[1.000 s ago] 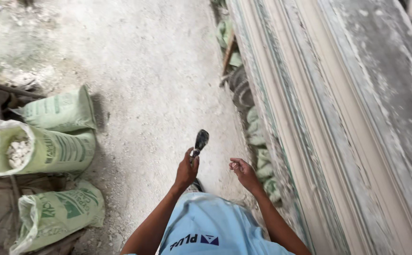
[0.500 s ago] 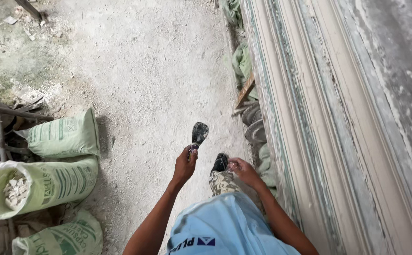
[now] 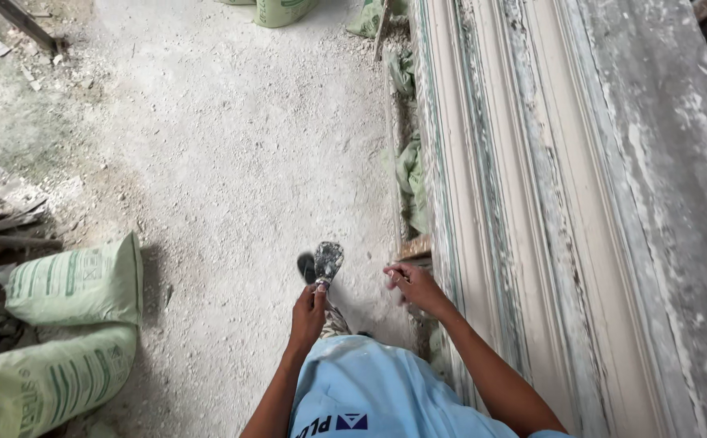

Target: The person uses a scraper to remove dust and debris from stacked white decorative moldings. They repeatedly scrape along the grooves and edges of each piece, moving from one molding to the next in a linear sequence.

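Fingers of the left hand (image 3: 308,313) grip a plaster-crusted, flat-bladed scraper (image 3: 326,261), blade pointing ahead over the dusty grey floor (image 3: 232,162) — just left of the long white ribbed plaster moulding (image 3: 524,203). The right hand (image 3: 414,285) hangs loosely curled, empty, beside that moulding — green woven sacks (image 3: 77,280) lie well left.

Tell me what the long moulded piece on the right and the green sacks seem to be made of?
The long moulded piece looks like cast plaster or cement: chalky white, matte, streaked and chipped. The green sacks look like woven plastic, slightly shiny and creased, dusted with white powder.
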